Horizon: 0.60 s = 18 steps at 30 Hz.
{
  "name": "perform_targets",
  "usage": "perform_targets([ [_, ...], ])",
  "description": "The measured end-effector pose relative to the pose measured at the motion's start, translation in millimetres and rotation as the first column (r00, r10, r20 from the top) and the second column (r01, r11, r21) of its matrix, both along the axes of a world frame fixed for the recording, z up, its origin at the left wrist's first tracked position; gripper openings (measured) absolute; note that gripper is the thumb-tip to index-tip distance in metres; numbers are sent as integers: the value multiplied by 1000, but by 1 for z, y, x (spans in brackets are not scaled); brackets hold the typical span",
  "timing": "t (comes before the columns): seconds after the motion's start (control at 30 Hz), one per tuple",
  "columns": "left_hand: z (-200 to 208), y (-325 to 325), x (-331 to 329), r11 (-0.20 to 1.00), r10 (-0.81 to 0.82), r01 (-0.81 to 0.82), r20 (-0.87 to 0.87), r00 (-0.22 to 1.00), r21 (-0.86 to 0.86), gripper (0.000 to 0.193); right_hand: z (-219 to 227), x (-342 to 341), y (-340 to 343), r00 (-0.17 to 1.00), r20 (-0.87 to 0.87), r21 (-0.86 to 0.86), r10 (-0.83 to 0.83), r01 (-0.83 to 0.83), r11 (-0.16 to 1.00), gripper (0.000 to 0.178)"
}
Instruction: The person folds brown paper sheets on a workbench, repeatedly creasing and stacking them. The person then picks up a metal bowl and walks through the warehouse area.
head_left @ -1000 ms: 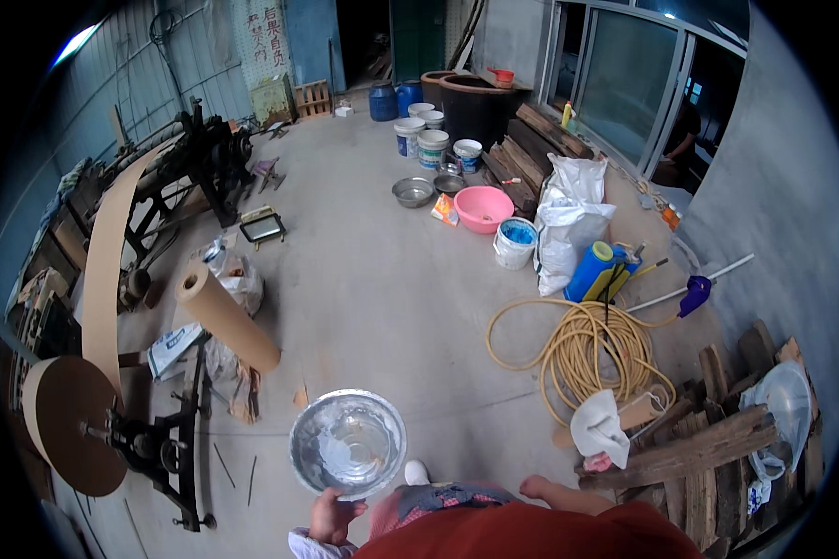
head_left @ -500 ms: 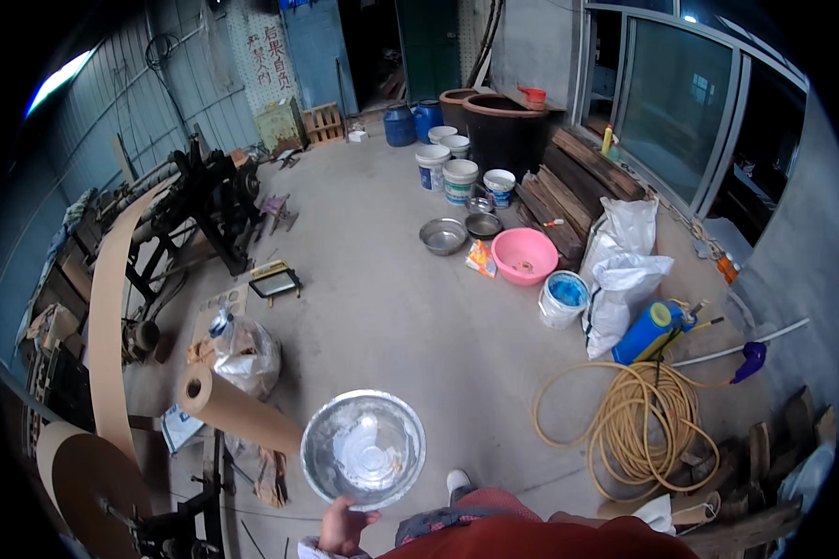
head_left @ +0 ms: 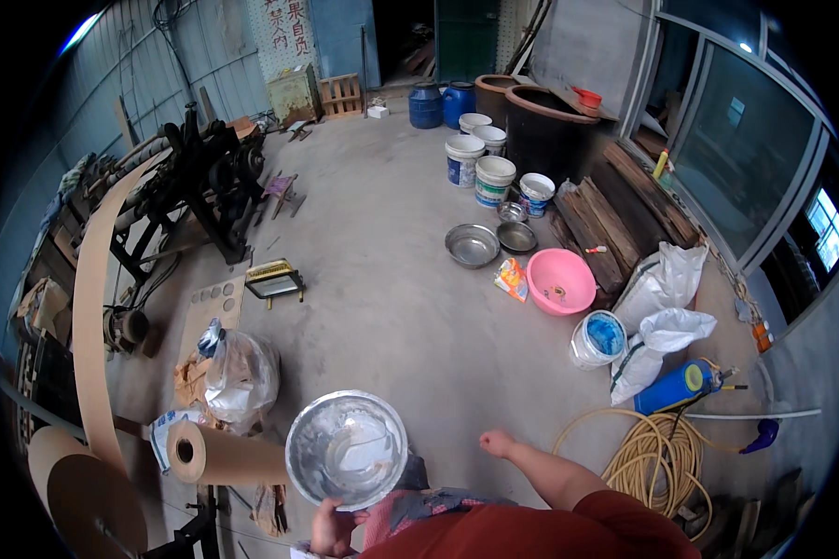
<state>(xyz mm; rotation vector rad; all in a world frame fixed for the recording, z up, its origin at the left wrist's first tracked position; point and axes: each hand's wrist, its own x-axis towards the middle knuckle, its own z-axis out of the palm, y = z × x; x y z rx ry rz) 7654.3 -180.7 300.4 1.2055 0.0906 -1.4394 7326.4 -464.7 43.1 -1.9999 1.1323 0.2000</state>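
A round metal basin (head_left: 347, 449), its inside smeared with whitish residue, is in front of me at the lower middle. My left hand (head_left: 331, 529) grips its near rim, the thumb over the edge. To the right of it my right hand (head_left: 497, 443) is out over the concrete floor, fingers curled and closed; whatever they might hold is too small to make out. Just left of the basin lies a roll of brown paper (head_left: 238, 456), partly behind the basin's rim.
Ahead on the right are a pink basin (head_left: 562, 279), metal bowls (head_left: 473, 246), a bucket with blue contents (head_left: 598, 339), white sacks (head_left: 657, 335) and a coiled yellow hose (head_left: 657, 461). Dark machinery (head_left: 191, 177) with a brown paper strip (head_left: 93, 326) stands left. Plastic buckets (head_left: 494, 177) stand farther ahead.
My right arm has come into view, reaching forward with the hand closed. The basin, still in my left hand, sits slightly farther left. The view has shifted, with the floor items farther right.
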Motion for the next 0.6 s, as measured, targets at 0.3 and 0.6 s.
perform_targets([
  [0.3, 10, -233, 192, 997, -37, 32, 67, 997, 70, 36, -17, 18, -93, 788, -367, 138, 495, -480, 866, 33],
  [0.6, 33, -486, 299, 999, -31, 31, 42, 999, -10, 39, 21, 143, -279, 916, -376, 317, 142, -17, 948, 36],
])
